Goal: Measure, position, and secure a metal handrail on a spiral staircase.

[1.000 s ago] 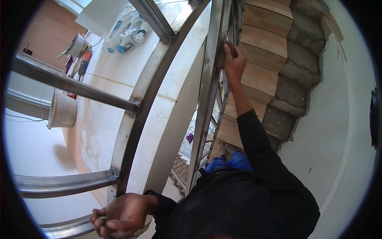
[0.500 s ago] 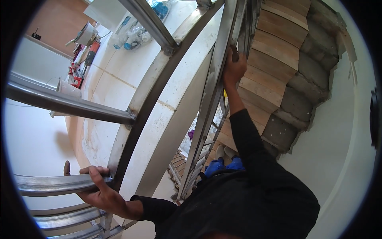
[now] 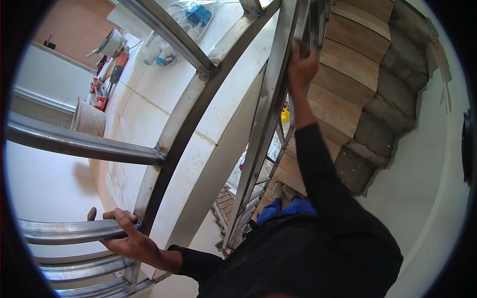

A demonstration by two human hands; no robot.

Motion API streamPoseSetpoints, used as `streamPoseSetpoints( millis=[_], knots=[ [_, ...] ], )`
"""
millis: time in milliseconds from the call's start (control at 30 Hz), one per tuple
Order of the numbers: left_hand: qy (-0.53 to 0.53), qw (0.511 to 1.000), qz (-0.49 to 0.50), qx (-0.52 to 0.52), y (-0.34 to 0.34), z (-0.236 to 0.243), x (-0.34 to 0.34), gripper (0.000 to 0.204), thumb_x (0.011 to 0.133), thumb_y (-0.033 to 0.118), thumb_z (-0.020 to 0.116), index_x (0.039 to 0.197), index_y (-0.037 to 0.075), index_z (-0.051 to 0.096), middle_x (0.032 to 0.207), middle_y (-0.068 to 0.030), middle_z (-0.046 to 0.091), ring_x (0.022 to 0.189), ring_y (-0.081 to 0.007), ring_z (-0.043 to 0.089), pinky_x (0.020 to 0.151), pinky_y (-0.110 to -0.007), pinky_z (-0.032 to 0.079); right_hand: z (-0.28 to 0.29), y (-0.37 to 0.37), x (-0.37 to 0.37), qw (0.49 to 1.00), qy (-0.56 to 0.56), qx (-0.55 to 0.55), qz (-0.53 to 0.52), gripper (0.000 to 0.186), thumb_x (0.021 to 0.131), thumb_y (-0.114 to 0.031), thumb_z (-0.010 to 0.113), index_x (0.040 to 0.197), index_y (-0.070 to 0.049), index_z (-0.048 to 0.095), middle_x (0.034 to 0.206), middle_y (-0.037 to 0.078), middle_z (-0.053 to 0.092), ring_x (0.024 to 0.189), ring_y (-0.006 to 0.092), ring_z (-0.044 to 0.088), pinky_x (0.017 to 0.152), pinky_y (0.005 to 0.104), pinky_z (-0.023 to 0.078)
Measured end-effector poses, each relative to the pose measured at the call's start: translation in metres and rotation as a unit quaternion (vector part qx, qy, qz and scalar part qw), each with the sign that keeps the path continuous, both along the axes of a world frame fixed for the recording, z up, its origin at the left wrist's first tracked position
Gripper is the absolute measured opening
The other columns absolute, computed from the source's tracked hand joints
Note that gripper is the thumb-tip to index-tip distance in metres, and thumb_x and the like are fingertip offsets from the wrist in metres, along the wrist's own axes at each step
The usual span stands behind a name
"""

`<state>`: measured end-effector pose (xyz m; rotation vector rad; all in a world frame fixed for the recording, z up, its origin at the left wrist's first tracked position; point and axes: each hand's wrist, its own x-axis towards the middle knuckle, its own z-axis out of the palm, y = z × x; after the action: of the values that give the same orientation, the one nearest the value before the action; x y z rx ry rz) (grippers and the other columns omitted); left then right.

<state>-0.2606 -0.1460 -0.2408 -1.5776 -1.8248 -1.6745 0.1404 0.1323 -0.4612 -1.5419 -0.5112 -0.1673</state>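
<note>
My left hand is closed round a shiny metal bar at the lower left, close to its welded joint with a curved metal post. The thumb and fingertips show over the top of the bar. My right hand is at the upper middle, closed at the edge of a long metal rail of the same railing. Its fingers are mostly hidden and slightly blurred. Another metal bar runs to the post above my left hand, with a further bar beyond it.
Wooden stair treads descend on the right beside rough concrete and a white wall. Behind the railing, a white tiled ledge holds a red-and-black power tool, a white bucket and plastic-wrapped items.
My right hand has moved up and away along the rail, the arm stretching further. My left hand keeps its hold on the bar. The whole view has shifted slightly.
</note>
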Motion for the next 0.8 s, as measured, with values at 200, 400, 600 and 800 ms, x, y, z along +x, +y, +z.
streamPoseSetpoints(
  millis=[200, 400, 600, 800],
  knots=[
    [0.013, 1.000, 0.017, 0.008, -0.010, 0.004, -0.001, 0.055, 0.096, 0.018, 0.071, 0.143, 0.002, 0.047, 0.088, -0.0076, 0.058, 0.070, -0.0125, 0.057, 0.064, -0.026, 0.056, 0.046, 0.049, 0.042, 0.999, -0.035, 0.026, 0.010, 0.060, 0.084, -0.059, 0.077, 0.098, -0.003, 0.068, 0.101, 0.020, 0.069, 0.098, 0.0392, 0.067, 0.086, 0.0504, 0.051],
    [0.007, 0.999, 0.053, 0.008, -0.004, 0.001, 0.001, 0.056, 0.095, 0.017, 0.069, 0.144, 0.001, 0.046, 0.087, -0.0070, 0.057, 0.071, -0.0121, 0.057, 0.063, -0.026, 0.055, 0.004, 0.000, -0.018, 0.997, 0.045, 0.021, 0.052, 0.056, 0.085, -0.057, 0.078, 0.098, -0.003, 0.070, 0.100, 0.019, 0.070, 0.097, 0.0394, 0.067, 0.087, 0.0488, 0.051],
    [0.014, 1.000, 0.016, -0.002, -0.009, 0.002, -0.003, 0.050, 0.099, 0.024, 0.070, 0.141, 0.005, 0.051, 0.090, -0.0085, 0.062, 0.074, -0.0130, 0.059, 0.075, -0.027, 0.056, 0.063, 0.059, 0.054, 0.997, 0.022, 0.057, 0.044, 0.058, 0.086, -0.057, 0.076, 0.096, -0.001, 0.071, 0.094, 0.020, 0.074, 0.091, 0.0399, 0.072, 0.081, 0.0509, 0.054],
    [0.019, 0.999, 0.041, 0.016, -0.008, -0.004, -0.005, 0.053, 0.098, 0.022, 0.070, 0.143, 0.003, 0.048, 0.090, -0.0088, 0.062, 0.073, -0.0132, 0.058, 0.072, -0.027, 0.056, 0.012, 0.007, -0.011, 0.989, 0.023, 0.123, 0.074, 0.053, 0.089, -0.052, 0.076, 0.100, -0.001, 0.074, 0.095, 0.020, 0.075, 0.091, 0.0353, 0.073, 0.081, 0.0466, 0.054]
  ],
)
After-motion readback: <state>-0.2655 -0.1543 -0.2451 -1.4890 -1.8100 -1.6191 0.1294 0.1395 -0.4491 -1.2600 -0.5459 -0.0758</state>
